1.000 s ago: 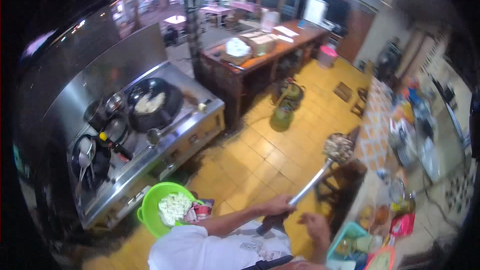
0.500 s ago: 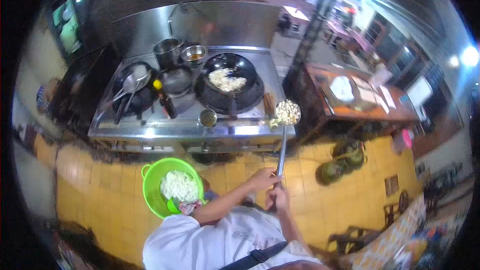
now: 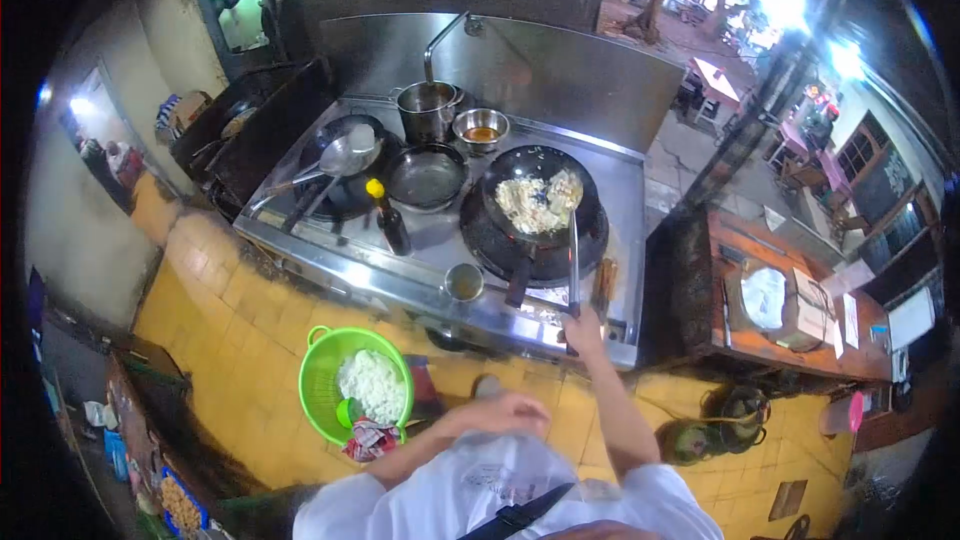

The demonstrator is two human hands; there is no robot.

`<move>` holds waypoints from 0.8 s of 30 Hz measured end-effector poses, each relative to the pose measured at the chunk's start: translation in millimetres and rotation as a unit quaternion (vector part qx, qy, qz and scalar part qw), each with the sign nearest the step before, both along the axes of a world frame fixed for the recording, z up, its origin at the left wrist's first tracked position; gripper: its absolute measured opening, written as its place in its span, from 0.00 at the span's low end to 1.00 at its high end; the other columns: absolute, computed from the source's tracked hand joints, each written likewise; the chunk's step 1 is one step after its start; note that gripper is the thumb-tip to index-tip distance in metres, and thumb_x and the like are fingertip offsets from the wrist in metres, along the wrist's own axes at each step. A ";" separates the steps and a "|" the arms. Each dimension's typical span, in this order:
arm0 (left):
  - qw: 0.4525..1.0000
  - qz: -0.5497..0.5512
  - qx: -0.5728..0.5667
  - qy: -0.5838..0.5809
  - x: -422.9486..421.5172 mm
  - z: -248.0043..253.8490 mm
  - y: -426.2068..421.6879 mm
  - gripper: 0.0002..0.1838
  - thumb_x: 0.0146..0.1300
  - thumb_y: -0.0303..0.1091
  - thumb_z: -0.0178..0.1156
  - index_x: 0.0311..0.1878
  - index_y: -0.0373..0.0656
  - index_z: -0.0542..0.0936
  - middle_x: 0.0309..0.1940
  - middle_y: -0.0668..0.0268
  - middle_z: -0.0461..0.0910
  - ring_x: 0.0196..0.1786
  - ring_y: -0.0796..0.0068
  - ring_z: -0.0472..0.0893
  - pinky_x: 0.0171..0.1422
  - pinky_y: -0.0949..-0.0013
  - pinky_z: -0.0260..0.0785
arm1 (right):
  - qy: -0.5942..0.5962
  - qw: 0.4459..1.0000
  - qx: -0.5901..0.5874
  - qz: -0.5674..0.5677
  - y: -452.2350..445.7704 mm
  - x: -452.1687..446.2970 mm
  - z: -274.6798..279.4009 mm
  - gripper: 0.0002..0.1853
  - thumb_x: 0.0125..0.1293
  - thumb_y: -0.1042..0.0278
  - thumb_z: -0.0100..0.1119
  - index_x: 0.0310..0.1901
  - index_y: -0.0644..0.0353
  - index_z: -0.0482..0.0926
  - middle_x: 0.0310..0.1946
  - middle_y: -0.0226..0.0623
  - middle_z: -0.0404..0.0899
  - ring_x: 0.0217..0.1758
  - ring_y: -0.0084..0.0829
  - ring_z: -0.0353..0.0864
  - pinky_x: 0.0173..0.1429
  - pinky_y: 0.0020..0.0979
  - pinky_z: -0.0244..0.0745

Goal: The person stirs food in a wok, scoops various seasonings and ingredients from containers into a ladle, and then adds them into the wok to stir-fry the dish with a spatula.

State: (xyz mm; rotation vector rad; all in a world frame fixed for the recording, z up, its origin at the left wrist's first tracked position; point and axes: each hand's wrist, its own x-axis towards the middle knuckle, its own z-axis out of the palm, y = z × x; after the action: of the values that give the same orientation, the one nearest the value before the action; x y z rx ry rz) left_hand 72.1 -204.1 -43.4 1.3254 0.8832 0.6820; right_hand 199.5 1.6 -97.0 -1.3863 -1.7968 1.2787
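Note:
My right hand (image 3: 583, 331) grips the handle of a long metal ladle (image 3: 574, 260). The ladle's bowl is in the black wok (image 3: 508, 165), touching the pale, chopped food (image 3: 530, 205) there. My left hand (image 3: 512, 412) holds nothing; its fingers are loosely stretched in front of my shirt, over the floor. To its left stands a bright green basket (image 3: 318, 390) of white rice (image 3: 372, 386), with a green scoop (image 3: 348, 412) and a patterned cloth (image 3: 372, 440) at its near side.
On the steel stove (image 3: 420, 265) are a frying pan (image 3: 427, 178), a tall pot (image 3: 428, 112), a small metal bowl (image 3: 481, 128), a yellow-capped bottle (image 3: 391, 228), a cup (image 3: 463, 283) and a strainer (image 3: 350, 152). A wooden table (image 3: 735, 340) stands at right.
The loaded ladle has moved from beyond the stove's right front corner into the wok. My left hand has come off its handle and drawn back; my right hand has reached forward.

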 end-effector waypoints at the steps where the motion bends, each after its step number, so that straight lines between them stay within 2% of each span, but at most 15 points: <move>1: 0.998 -0.043 0.046 -0.003 7.9 21.7 8.9 0.13 0.62 0.32 0.57 0.46 0.36 0.76 0.39 0.63 0.80 0.44 0.74 0.78 0.50 0.72 0.69 | -0.122 0.987 0.101 0.020 12.6 -9.3 -11.5 0.10 0.55 0.72 0.52 0.37 0.67 0.68 0.23 0.50 0.77 0.26 0.44 0.81 0.30 0.40 0.76; 2: 0.992 -0.087 0.095 -0.005 14.8 39.9 21.3 0.13 0.61 0.31 0.56 0.47 0.35 0.76 0.39 0.62 0.80 0.44 0.74 0.78 0.50 0.72 0.69 | -0.240 0.949 0.203 0.037 25.5 -17.8 -17.2 0.13 0.54 0.70 0.54 0.40 0.68 0.69 0.26 0.53 0.78 0.33 0.49 0.81 0.36 0.42 0.77; 3: 0.985 -0.138 0.096 -0.020 22.5 48.2 32.9 0.13 0.61 0.30 0.56 0.47 0.35 0.76 0.39 0.62 0.80 0.44 0.73 0.78 0.50 0.72 0.69 | -0.238 0.948 0.206 0.039 38.1 -23.8 -20.8 0.13 0.54 0.70 0.54 0.40 0.68 0.69 0.26 0.53 0.78 0.33 0.49 0.81 0.36 0.42 0.77; 5: 0.976 -0.190 0.095 -0.040 35.8 51.0 50.5 0.13 0.61 0.30 0.56 0.48 0.35 0.75 0.40 0.61 0.80 0.43 0.73 0.78 0.50 0.71 0.69 | -0.274 0.939 0.207 0.024 53.0 -27.8 -20.6 0.20 0.54 0.74 0.52 0.52 0.64 0.70 0.32 0.57 0.77 0.40 0.55 0.77 0.45 0.47 0.72; 8: 0.959 -0.259 0.112 0.002 34.0 53.1 71.2 0.14 0.60 0.29 0.56 0.49 0.36 0.75 0.39 0.60 0.80 0.43 0.72 0.78 0.49 0.71 0.70 | -0.317 0.931 0.151 0.102 76.0 -20.0 33.9 0.23 0.54 0.69 0.58 0.51 0.66 0.65 0.31 0.58 0.78 0.39 0.56 0.78 0.44 0.47 0.74; 10: 0.945 -0.277 0.170 -0.015 25.0 60.6 80.9 0.16 0.58 0.29 0.58 0.50 0.37 0.76 0.40 0.60 0.80 0.42 0.72 0.78 0.47 0.70 0.70 | -0.306 0.941 0.128 0.069 80.5 -21.9 9.6 0.24 0.54 0.69 0.59 0.51 0.66 0.65 0.33 0.58 0.78 0.41 0.56 0.78 0.46 0.47 0.74; 12: 0.944 -0.275 0.175 -0.050 23.2 54.4 89.1 0.15 0.57 0.30 0.59 0.47 0.36 0.76 0.39 0.59 0.80 0.40 0.70 0.78 0.45 0.69 0.70 | -0.290 0.950 0.113 -0.025 79.4 -27.8 -22.2 0.21 0.54 0.69 0.58 0.49 0.65 0.67 0.33 0.57 0.78 0.40 0.56 0.78 0.46 0.48 0.73; 13: 0.943 -0.269 0.182 -0.077 23.6 52.2 94.9 0.14 0.55 0.31 0.61 0.45 0.35 0.77 0.38 0.57 0.79 0.39 0.69 0.78 0.44 0.67 0.69 | -0.267 0.946 0.183 -0.020 73.8 -34.1 -26.1 0.19 0.54 0.69 0.59 0.47 0.65 0.69 0.32 0.57 0.78 0.37 0.55 0.78 0.43 0.44 0.74; 14: 0.942 -0.270 0.182 -0.080 26.0 46.5 98.8 0.14 0.55 0.31 0.61 0.45 0.35 0.77 0.38 0.57 0.79 0.39 0.69 0.78 0.44 0.67 0.69 | -0.270 0.945 0.183 -0.021 75.8 -33.2 -24.8 0.19 0.54 0.69 0.59 0.47 0.65 0.69 0.32 0.57 0.78 0.37 0.55 0.78 0.43 0.44 0.74; 16: 0.902 -0.269 0.228 -0.249 30.7 32.0 105.7 0.10 0.51 0.31 0.63 0.35 0.36 0.79 0.29 0.58 0.80 0.33 0.66 0.79 0.36 0.66 0.69 | -0.170 0.980 0.068 0.080 84.3 -35.1 -15.9 0.19 0.54 0.69 0.59 0.47 0.65 0.71 0.30 0.56 0.77 0.36 0.54 0.78 0.39 0.40 0.73; 17: 0.910 -0.210 0.231 -0.274 32.0 37.8 103.9 0.09 0.51 0.33 0.63 0.29 0.37 0.78 0.26 0.59 0.79 0.31 0.64 0.79 0.34 0.65 0.68 | -0.136 0.987 -0.020 0.078 76.3 -36.1 32.0 0.20 0.53 0.69 0.60 0.48 0.65 0.73 0.29 0.55 0.77 0.33 0.49 0.79 0.36 0.36 0.71; 18: 0.908 -0.213 0.230 -0.278 34.6 33.1 104.2 0.09 0.51 0.33 0.63 0.29 0.37 0.78 0.26 0.59 0.79 0.31 0.64 0.79 0.34 0.65 0.68 | -0.140 0.987 -0.022 0.074 77.9 -26.0 31.4 0.20 0.53 0.69 0.60 0.48 0.65 0.73 0.29 0.55 0.77 0.33 0.49 0.79 0.36 0.36 0.71; 20: 0.897 -0.156 0.324 -0.258 39.9 27.2 118.7 0.09 0.53 0.34 0.62 0.29 0.38 0.78 0.26 0.61 0.79 0.31 0.63 0.78 0.35 0.64 0.67 | -0.117 0.969 0.189 0.106 88.1 1.0 37.6 0.20 0.54 0.72 0.57 0.50 0.64 0.72 0.29 0.56 0.77 0.30 0.49 0.80 0.34 0.41 0.72; 22: 0.880 -0.207 0.350 -0.245 46.0 31.2 131.5 0.09 0.54 0.35 0.62 0.30 0.39 0.78 0.28 0.62 0.79 0.31 0.61 0.78 0.37 0.63 0.67 | -0.181 0.951 0.215 0.125 80.3 19.4 63.6 0.21 0.54 0.72 0.56 0.52 0.63 0.71 0.29 0.55 0.78 0.30 0.50 0.80 0.34 0.43 0.73; 24: 0.894 -0.124 0.343 -0.261 54.7 47.1 125.0 0.09 0.55 0.36 0.61 0.30 0.39 0.78 0.26 0.63 0.79 0.31 0.61 0.78 0.38 0.63 0.67 | -0.243 0.932 0.227 0.147 66.2 26.3 93.0 0.22 0.55 0.72 0.54 0.54 0.62 0.70 0.29 0.55 0.78 0.30 0.50 0.80 0.34 0.44 0.74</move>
State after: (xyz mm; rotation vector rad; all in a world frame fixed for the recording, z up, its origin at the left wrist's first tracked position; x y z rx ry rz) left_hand 126.7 -79.0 3.6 1.7105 0.0064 1.1351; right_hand 225.8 67.8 -4.0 -1.2622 -2.5151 0.5924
